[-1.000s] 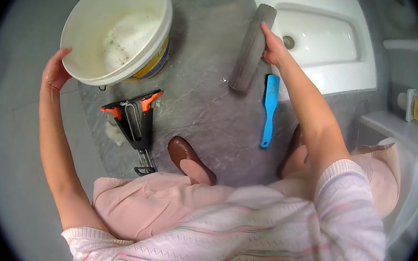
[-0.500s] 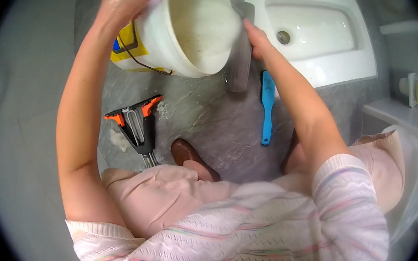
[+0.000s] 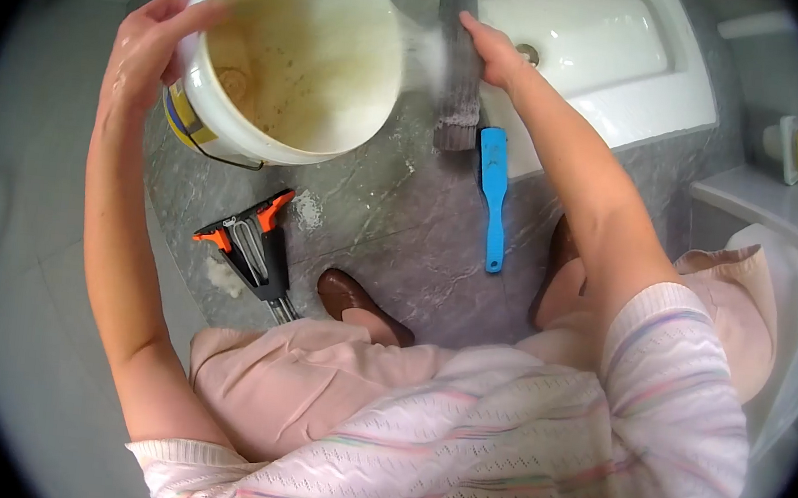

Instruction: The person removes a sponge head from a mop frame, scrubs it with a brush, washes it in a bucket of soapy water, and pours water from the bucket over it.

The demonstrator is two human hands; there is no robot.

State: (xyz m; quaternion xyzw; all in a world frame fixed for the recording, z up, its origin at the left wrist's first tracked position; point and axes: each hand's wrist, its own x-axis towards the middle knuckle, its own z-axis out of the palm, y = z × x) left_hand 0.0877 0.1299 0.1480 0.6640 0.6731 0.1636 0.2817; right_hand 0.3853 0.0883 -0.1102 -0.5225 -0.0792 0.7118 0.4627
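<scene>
My left hand (image 3: 151, 49) grips the left rim of a white bucket (image 3: 367, 19), its thumb over the edge. The bucket is tilted, its mouth facing me, with yellowish stains and specks inside. Blurred water (image 3: 422, 57) shows between the bucket's right rim and a dark grey ribbed sponge mop head (image 3: 460, 74). My right hand (image 3: 494, 53) holds that mop head by its right side; some fingers are hidden. Just below it lies a blue-handled brush (image 3: 496, 196), bristles mostly out of sight.
An orange and black mop frame (image 3: 262, 246) lies on the wet grey marbled floor (image 3: 390, 239), beside pale residue. A white squat basin (image 3: 562, 121) with a drain is set in at upper right. My brown shoes (image 3: 357, 297) stand nearby; a ledge (image 3: 754, 199) is at right.
The bucket has moved left and turned its mouth more towards me, my left hand going with it. The mop head has shifted slightly up and left. Less whitish water shows at the bucket's mouth.
</scene>
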